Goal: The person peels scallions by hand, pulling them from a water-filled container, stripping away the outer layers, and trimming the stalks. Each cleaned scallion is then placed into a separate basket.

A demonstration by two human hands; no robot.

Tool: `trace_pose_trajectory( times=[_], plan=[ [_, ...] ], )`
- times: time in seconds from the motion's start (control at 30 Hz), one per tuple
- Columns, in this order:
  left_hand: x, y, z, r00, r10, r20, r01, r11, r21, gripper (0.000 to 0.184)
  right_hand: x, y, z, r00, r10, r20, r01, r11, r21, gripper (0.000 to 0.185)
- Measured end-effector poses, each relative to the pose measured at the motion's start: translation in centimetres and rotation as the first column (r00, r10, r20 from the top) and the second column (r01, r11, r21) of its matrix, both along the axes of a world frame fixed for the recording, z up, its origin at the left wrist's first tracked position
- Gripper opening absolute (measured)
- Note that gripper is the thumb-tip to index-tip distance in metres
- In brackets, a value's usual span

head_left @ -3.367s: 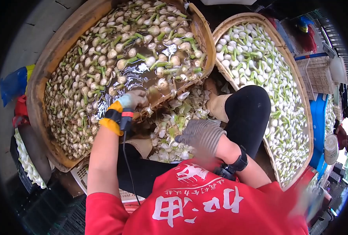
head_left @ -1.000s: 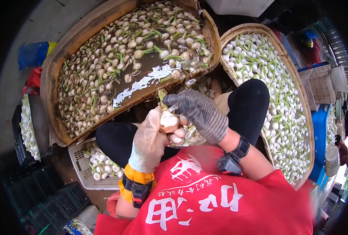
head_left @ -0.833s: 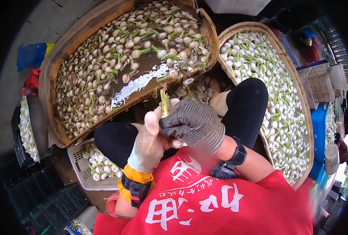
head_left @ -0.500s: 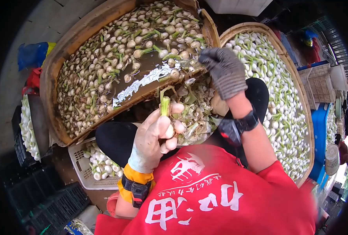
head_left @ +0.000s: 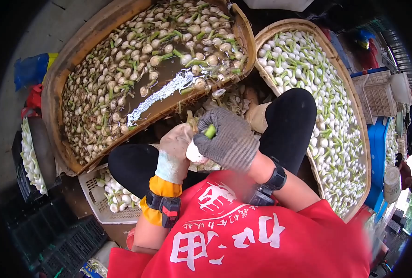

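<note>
"How much room is there to work in?"

"Not a lot. The hands are over the lap, between the bent left knee [head_left: 132,162] and right knee [head_left: 291,109]. Just beyond them runs the near edge of the big tub [head_left: 54,109], where bulbs sit in brown water."

"And on the right side?"

"The second tub [head_left: 301,24], full of cleaner white bulbs, has its edge close beside the right knee. The two rims nearly meet up there. A white basket [head_left: 122,217] with more bulbs sits by the left knee, and peelings [head_left: 236,104] lie beyond the hands. The freest space is right above the lap."

"What are the fingers doing?"

"The right hand [head_left: 226,140], in a grey ribbed glove, is curled tight, with a green stalk [head_left: 210,131] poking out of its grip. The left hand [head_left: 175,142], pale-gloved, is bent in against a white bulb [head_left: 194,153]. Its fingertips are hidden, so I can't tell how far they're closed."

"Where's that bulb exactly?"

"Between the two hands, partly covered by the right one. I can't see whether the stalk belongs to it."
</note>
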State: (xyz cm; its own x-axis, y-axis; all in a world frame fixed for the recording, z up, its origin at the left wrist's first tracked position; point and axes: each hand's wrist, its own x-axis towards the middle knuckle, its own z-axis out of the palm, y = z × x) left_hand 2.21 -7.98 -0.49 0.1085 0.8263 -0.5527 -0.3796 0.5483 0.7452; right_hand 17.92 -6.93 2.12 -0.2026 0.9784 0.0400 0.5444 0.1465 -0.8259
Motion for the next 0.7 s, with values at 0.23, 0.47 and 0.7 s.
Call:
trace_pose_trajectory(
  times=[0.23, 0.47, 0.7],
  plan=[
    [-3.2, 1.9, 2.4, 0.793, 0.002, 0.610, -0.215, 0.937, 0.275, 0.031, 4.4, 0.9, -1.3, 0.807, -0.409, -0.426, 0.373, 0.912, -0.168, 0.013],
    [-1.3, 3.5, -0.6, 0.361, -0.169, -0.917, 0.726, 0.669, 0.163, 0.044, 9.3, 4.7, -1.5, 0.997, -0.065, -0.034, 0.073, 0.807, 0.586, 0.038],
    [0.5, 4.2, 8.5, 0.850, -0.496, -0.178, 0.510, 0.859, 0.042, 0.059, 4.6, 3.1, -0.4, 0.844, 0.002, -0.536, -0.053, 0.995, -0.079, 0.017]
  ],
)
